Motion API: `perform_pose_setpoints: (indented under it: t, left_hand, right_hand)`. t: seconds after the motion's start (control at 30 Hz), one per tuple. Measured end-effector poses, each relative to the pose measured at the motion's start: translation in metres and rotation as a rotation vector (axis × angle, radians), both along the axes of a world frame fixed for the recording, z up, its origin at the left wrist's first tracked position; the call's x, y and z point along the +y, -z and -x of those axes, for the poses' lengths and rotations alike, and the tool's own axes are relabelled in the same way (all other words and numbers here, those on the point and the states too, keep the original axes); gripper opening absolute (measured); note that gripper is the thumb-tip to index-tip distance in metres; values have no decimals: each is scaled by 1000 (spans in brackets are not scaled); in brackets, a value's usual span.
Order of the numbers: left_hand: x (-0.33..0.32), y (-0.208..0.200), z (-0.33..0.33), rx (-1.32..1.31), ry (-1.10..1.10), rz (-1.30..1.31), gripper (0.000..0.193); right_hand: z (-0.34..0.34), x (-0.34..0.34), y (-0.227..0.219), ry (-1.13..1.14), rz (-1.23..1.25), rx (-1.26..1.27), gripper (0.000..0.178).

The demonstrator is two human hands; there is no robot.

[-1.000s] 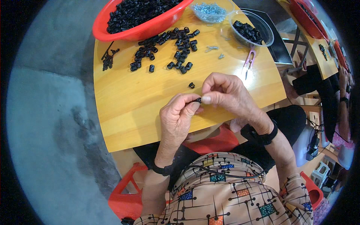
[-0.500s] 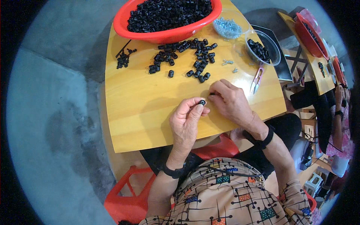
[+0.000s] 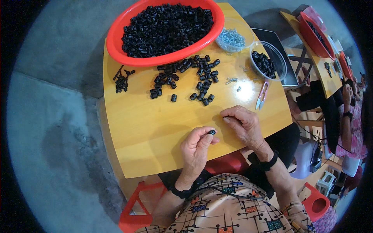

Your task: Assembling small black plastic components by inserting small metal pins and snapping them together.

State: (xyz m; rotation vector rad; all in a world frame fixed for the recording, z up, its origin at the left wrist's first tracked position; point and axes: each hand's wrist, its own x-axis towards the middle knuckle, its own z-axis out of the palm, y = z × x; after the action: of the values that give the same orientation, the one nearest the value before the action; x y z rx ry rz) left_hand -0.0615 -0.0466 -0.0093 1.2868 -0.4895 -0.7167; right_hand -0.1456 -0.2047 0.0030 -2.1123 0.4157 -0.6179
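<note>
My left hand (image 3: 195, 149) pinches a small black plastic barrel (image 3: 211, 132) between thumb and forefinger, its round open end facing up. To the right and slightly farther off, my right hand (image 3: 245, 126) has its thumb and forefinger closed on a small dark piece, mostly hidden by the fingers. The two hands are apart, just above the near part of the yellow table (image 3: 143, 139). Beyond them lie loose black barrels (image 3: 202, 87) in a scattered group, with a single barrel (image 3: 173, 98) set a little apart.
A red basin (image 3: 116, 50) heaped with black parts stands at the far side. Right of it are a clear tub of metal springs (image 3: 232, 38) and a clear bowl of black pieces (image 3: 265, 64). Thread snips (image 3: 262, 95) lie at right; small black bits (image 3: 122, 82) at left. Another person sits far right.
The whole view has shifted, so the table and hands appear lower. My hands are slightly farther apart, the right one a bit more to the right. Both grips look the same.
</note>
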Motion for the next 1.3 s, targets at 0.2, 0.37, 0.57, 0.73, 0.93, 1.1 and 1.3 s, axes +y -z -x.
perform_pose_setpoints:
  t: [0.2,0.37,0.57,0.73,0.93,1.1,1.3]
  left_hand:
    - [-1,-3,0,-88,-46,-34,17]
    - [-8,-4,2,-125,-63,-52,14]
    - [-6,-5,1,-157,-56,-93,15]
    - [-10,-5,2,-110,-53,-61,18]
    - [-2,-2,3,-64,-44,40,19]
    - [21,-12,15,63,24,94,21]
    - [47,-42,38,90,78,61,19]
  right_hand:
    - [-2,2,-4,10,-110,9,12]
    - [3,0,4,-14,-182,-30,12]
    - [4,1,3,-32,-171,-92,15]
    - [6,-3,5,-40,-101,-99,16]
    - [15,0,14,-81,-291,-153,13]
    - [43,14,-22,-104,-848,-76,14]
    - [65,33,-48,-253,-978,-83,14]
